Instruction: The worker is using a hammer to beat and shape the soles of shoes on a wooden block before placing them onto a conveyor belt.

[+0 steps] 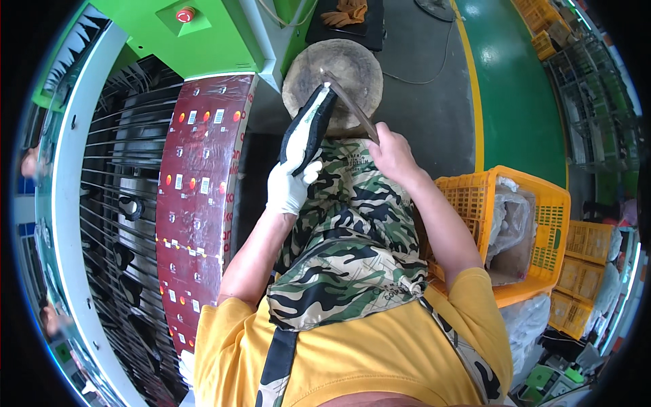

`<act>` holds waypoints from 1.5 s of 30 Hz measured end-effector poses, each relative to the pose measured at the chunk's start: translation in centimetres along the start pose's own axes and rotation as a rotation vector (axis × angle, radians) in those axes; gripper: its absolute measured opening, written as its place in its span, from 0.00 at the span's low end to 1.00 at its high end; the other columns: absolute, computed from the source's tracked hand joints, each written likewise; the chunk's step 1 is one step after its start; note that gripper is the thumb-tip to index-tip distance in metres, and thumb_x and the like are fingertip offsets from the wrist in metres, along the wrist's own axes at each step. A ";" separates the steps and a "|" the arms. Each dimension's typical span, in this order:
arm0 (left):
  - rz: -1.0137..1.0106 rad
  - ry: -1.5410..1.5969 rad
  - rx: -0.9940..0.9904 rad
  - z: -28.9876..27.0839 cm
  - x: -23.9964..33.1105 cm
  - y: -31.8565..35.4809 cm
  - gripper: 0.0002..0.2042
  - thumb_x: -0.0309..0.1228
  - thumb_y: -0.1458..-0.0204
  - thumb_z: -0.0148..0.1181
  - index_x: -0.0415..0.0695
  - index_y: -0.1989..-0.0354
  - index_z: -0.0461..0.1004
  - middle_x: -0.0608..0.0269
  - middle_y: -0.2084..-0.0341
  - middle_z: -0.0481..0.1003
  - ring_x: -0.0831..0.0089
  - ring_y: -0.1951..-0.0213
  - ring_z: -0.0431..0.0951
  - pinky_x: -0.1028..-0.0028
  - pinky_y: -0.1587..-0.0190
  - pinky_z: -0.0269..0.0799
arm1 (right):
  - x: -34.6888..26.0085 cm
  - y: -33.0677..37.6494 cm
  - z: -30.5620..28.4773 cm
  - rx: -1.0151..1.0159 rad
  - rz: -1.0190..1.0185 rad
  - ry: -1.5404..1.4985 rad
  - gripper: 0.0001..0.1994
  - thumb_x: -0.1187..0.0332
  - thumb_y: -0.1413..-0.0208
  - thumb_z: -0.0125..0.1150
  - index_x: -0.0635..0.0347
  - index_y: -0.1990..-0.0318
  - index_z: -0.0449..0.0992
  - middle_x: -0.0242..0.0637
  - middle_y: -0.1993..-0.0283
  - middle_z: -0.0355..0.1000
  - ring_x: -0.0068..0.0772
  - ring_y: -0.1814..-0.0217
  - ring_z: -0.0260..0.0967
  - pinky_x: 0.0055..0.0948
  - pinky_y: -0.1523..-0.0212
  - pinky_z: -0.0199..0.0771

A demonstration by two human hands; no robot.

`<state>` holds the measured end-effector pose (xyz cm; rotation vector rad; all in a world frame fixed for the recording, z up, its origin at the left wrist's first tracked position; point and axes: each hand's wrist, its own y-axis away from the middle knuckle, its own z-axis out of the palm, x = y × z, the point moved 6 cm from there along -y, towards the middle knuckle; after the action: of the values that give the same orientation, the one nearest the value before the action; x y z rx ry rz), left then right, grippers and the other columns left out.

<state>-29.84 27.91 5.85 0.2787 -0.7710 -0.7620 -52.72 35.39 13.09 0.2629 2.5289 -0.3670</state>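
Observation:
My left hand point(290, 188), in a white glove, is closed around one end of a black shoe upper point(305, 136) with a pale underside turned up. Its narrow far end lies over the round wooden block point(363, 68) in front of me. Bare, my right hand point(393, 157) grips the near end of a slim brown stick-like tool point(352, 107). The tool slants up and left, its far end at the tip of the shoe upper. Whether the two touch, I cannot tell, nor can I make out the tool's exact kind.
A conveyor with dark rollers point(108, 180) runs along the left, with a dark red printed panel point(196, 176) beside it. A green machine point(217, 41) stands ahead. At my right is a yellow crate point(559, 210) holding plastic bags. Brown gloves point(344, 12) lie beyond the block.

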 end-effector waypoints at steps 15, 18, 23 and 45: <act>0.047 -0.006 0.041 1.2 -0.3 -0.5 0.22 0.26 0.37 0.53 0.39 0.35 0.64 0.47 0.49 0.77 0.54 0.61 0.84 0.70 0.69 0.79 | -0.1 0.2 -1.4 0.207 0.099 -0.303 0.13 0.65 0.38 0.62 0.65 0.60 0.66 0.55 0.73 0.75 0.65 0.68 0.76 0.52 0.68 0.75; 0.046 0.028 0.042 1.4 -0.5 -0.7 0.21 0.25 0.38 0.53 0.39 0.35 0.65 0.46 0.50 0.78 0.54 0.61 0.84 0.69 0.68 0.79 | 0.6 -0.7 -0.2 -0.058 0.194 -0.119 0.12 0.65 0.36 0.62 0.65 0.60 0.67 0.50 0.74 0.75 0.52 0.73 0.77 0.43 0.71 0.74; 0.073 0.044 0.026 2.2 0.3 -1.7 0.22 0.26 0.38 0.54 0.36 0.36 0.65 0.43 0.51 0.78 0.51 0.60 0.84 0.67 0.65 0.80 | -6.1 -0.7 -6.9 0.282 0.033 -0.595 0.11 0.65 0.33 0.60 0.65 0.59 0.70 0.36 0.75 0.72 0.23 0.76 0.68 0.27 0.73 0.70; 0.048 -0.013 -0.004 3.3 0.4 -2.1 0.21 0.29 0.37 0.54 0.34 0.36 0.67 0.43 0.49 0.78 0.53 0.55 0.83 0.65 0.59 0.80 | -2.9 1.9 -2.4 0.122 0.188 -0.455 0.14 0.64 0.35 0.60 0.65 0.64 0.65 0.51 0.77 0.71 0.55 0.76 0.72 0.44 0.72 0.70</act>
<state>-33.06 26.32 7.32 0.2513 -0.7856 -0.7209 -51.01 37.63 16.25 0.4096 2.0219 -0.4498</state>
